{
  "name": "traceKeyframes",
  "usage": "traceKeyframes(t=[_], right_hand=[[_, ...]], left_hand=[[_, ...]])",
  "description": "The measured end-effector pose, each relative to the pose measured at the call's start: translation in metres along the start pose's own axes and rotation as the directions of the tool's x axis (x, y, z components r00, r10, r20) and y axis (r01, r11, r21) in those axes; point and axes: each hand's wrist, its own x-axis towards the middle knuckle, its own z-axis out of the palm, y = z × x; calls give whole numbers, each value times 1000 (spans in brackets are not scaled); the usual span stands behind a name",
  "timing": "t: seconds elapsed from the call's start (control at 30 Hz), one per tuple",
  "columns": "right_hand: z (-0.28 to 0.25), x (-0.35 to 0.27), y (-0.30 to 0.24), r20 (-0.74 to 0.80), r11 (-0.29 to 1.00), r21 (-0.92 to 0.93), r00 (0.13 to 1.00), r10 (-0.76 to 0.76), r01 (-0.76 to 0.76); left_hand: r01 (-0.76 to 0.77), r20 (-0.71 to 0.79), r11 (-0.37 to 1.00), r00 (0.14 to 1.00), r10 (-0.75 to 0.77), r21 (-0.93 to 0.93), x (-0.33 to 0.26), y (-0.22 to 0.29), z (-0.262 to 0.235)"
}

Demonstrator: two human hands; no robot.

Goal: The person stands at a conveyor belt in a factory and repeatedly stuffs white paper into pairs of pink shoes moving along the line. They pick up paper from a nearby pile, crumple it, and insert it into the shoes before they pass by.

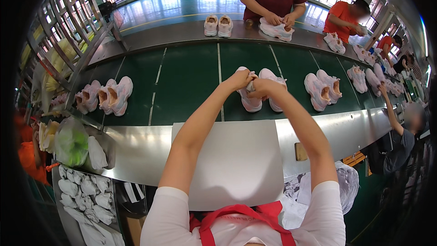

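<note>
On the green conveyor belt, a pale pink and white sneaker (251,104) stands under my two hands, toe toward me. My left hand (239,80) has its fingers closed at the shoe's opening. Right against it, my right hand (262,88) is closed too. A small pale piece (250,85) shows between the fingers; whether it is paper or the shoe's tongue I cannot tell. The matching sneaker (275,102) stands just to the right, partly behind my right wrist and forearm.
More sneaker pairs stand on the belt (186,82) to left (119,96) and right (317,92). A white sheet (236,159) covers the metal ledge before me. White paper wads (86,191) fill a tray at lower left. Opposite, a co-worker in dark red handles a sneaker (276,29).
</note>
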Motion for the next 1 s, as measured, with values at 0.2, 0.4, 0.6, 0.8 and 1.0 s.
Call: traceKeyframes(t=[0.2, 0.4, 0.6, 0.8, 1.0], right_hand=[[-25, -12, 40, -264, 937, 328, 964, -31, 120], [14, 35, 51, -440, 959, 79, 872, -212, 273], [32, 59, 64, -504, 958, 77, 840, -200, 275], [49, 71, 51, -714, 998, 47, 697, 64, -44], [57, -62, 48, -870, 890, 223, 494, -2, 397]], left_hand=[[269, 400, 927, 904, -149, -262, 3, -9, -16], [134, -44, 989, 990, -131, 70, -3, 13, 10], [94, -231, 986, 971, -61, 137, 7, 7, 36], [161, -401, 975, 912, -86, 155, 21, 19, 56], [-41, -307, 990, 948, 81, 134, -62, 69, 7]])
